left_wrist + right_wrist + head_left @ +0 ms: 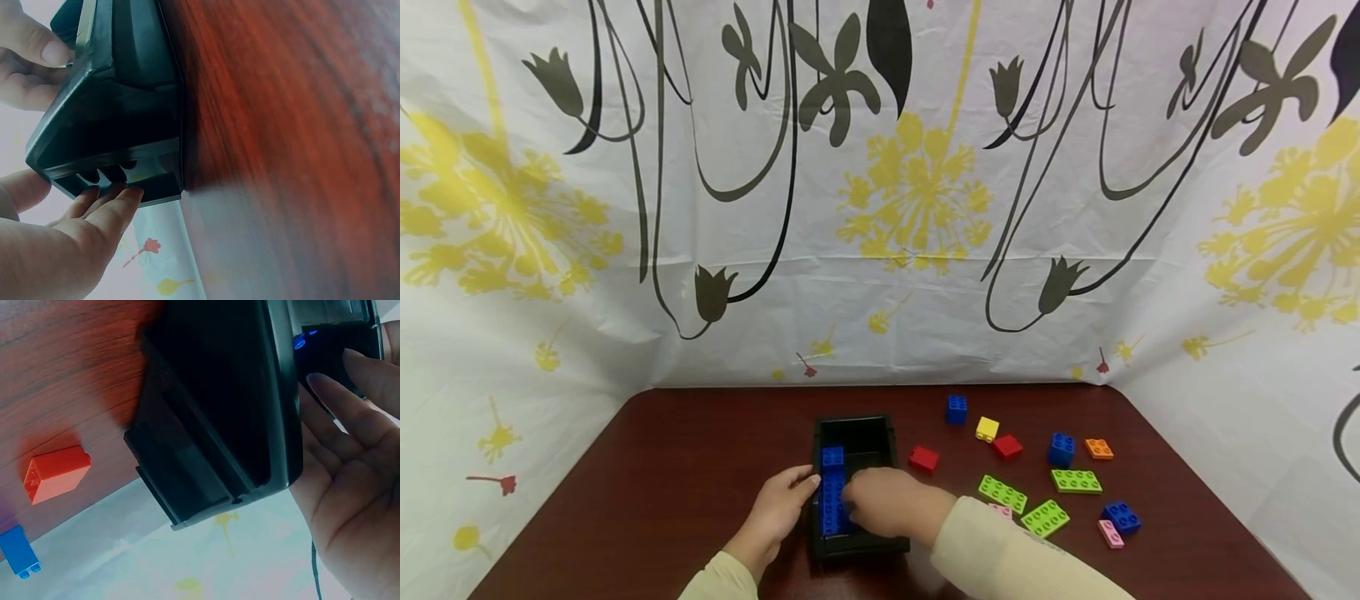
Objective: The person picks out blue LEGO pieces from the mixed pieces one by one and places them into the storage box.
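Note:
A black plastic bin (859,546) stands on the table with blue toy bricks (832,500) in a row along its left side. My left hand (778,510) holds the bin's left side; in the left wrist view its thumb is at the rim and its fingers (115,209) lie against the outer wall. My right hand (891,502) reaches inside beside the blue bricks. The right wrist view shows its fingertips (319,381) apart, with nothing visible between them. From the head view, most of these fingertips are hidden.
Right of the bin lie red bricks (924,459), a yellow brick (987,429), several blue bricks (1062,450), lime-green bricks (1077,481), an orange brick (1099,449) and pink bricks (1111,534). A patterned white sheet (887,333) hangs around the dark red table (700,450).

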### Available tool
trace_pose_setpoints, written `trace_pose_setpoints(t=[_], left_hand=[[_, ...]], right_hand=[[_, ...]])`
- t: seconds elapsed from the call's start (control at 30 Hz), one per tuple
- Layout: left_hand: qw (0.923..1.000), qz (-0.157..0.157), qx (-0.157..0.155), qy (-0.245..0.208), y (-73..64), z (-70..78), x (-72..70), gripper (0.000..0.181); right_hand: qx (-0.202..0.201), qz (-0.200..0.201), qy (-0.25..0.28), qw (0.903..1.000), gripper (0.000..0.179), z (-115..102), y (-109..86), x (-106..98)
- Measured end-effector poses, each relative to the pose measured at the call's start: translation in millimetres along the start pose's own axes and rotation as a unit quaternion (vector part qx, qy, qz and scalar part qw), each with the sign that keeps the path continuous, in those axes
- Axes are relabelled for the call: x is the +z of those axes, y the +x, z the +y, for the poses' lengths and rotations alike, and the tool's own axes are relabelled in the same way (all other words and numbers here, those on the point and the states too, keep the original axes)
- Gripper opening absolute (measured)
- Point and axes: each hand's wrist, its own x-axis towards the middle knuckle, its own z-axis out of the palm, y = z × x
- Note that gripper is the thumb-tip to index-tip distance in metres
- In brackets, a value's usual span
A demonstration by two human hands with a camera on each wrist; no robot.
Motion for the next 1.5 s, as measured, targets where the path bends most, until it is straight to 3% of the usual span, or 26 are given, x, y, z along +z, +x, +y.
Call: trace_pose_setpoints(t=[0.3, 0.6, 0.8, 1.17, 1.5], left_hand=[[1.0, -0.006, -0.007, 0.001, 1.8, -1.9, -1.1, 0.053], [0.9999, 0.004, -0.009, 0.006, 3.0, -2.5, 0.1, 0.052], [0.9998, 0.004, -0.019, 0.002, 4.8, -2.8, -0.7, 0.051], [0.9998, -0.001, -0.018, 0.002, 2.8, -0.2, -0.6, 0.052], [0.9997, -0.004, -0.026, 0.001, 2.9, 0.0, -1.6, 0.053]], right_hand=[[-0.024, 0.079, 0.02, 0.9963, 0.034, 5.8, -15.0, 0.8], [-0.021, 0.142, 0.055, 0.9882, 0.042, 15.1, -23.8, 2.6], [-0.008, 0.183, 0.064, 0.981, 0.045, 22.2, -28.3, 0.4], [0.029, 0.218, 0.089, 0.9716, 0.049, 40.2, -32.4, 3.2], [0.056, 0.29, 0.072, 0.9526, 0.052, 65.5, -35.8, 10.8]])
